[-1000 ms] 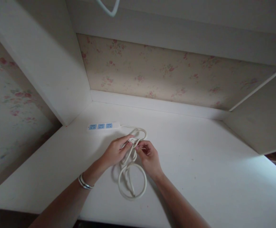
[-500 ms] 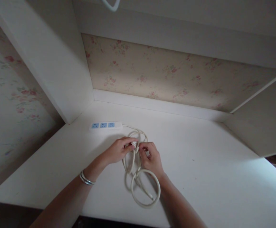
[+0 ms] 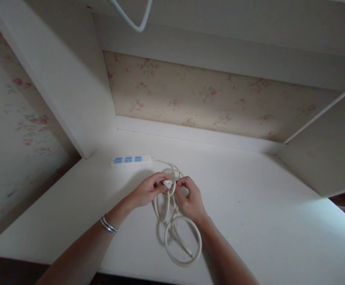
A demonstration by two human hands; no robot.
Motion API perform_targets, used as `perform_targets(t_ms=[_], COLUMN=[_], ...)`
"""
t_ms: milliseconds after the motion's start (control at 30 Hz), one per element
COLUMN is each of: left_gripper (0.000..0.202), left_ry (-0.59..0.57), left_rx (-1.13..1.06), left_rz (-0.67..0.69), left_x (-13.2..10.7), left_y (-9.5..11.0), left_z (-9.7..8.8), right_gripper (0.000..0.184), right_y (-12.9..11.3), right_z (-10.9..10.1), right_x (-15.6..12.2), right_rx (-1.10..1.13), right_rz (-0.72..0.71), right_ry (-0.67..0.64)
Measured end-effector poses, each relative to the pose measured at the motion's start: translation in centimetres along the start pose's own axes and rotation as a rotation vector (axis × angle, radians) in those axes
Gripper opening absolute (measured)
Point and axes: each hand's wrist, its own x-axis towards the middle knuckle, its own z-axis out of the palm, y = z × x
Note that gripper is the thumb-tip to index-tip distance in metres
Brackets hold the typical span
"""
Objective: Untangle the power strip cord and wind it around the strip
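A white power strip [image 3: 131,159] with several blue sockets lies toward the back left of the white desk. From its right end runs a cream cord [image 3: 183,264], tangled in loops between and below my hands. My left hand [image 3: 149,189] pinches a white plug [image 3: 168,183] between thumb and fingers, just above the desk. Close by on the right, my right hand [image 3: 190,198] is closed, thumb against fingers, on a strand of the cord beside the plug. A large loop of cord hangs over by my right wrist.
The white desk [image 3: 249,229] has a low back rail [image 3: 190,134] against flowered wallpaper [image 3: 178,91]. An upright white panel [image 3: 68,91] stands at the left, another panel [image 3: 323,150] at the right. A pale bent rod [image 3: 141,27] hangs at the top.
The plug in my left hand has turned and shows more clearly. My right hand stays at the cord, its fingers slightly shifted. The view has tilted a little upward.
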Motion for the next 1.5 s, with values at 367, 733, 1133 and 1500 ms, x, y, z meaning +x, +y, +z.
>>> perform_targets(t_ms=[367, 733, 1133, 1500], left_gripper=[0.034, 0.018, 0.036, 0.035], left_ry=[0.241, 0.362, 0.314, 0.390], left_rx=[0.370, 0.632, 0.553, -0.260], left_rz=[0.171, 0.205, 0.101, -0.127], left_x=[-0.6, -0.6, -1.0, -0.2], left_y=[1.7, 1.8, 1.8, 1.2], left_z=[1.6, 2.6, 2.6, 1.7], right_gripper=[0.011, 0.022, 0.026, 0.024], right_y=[-0.2, 0.0, 1.3, 2.4], right_z=[0.0, -0.1, -0.1, -1.4], right_x=[0.3, 0.5, 1.6, 2.3], right_rx=[-0.164, -0.242, -0.050, 0.452], right_rz=[-0.066, -0.115, -0.082, 0.148], right_ry=[-0.072, -0.203, -0.218, -0.012])
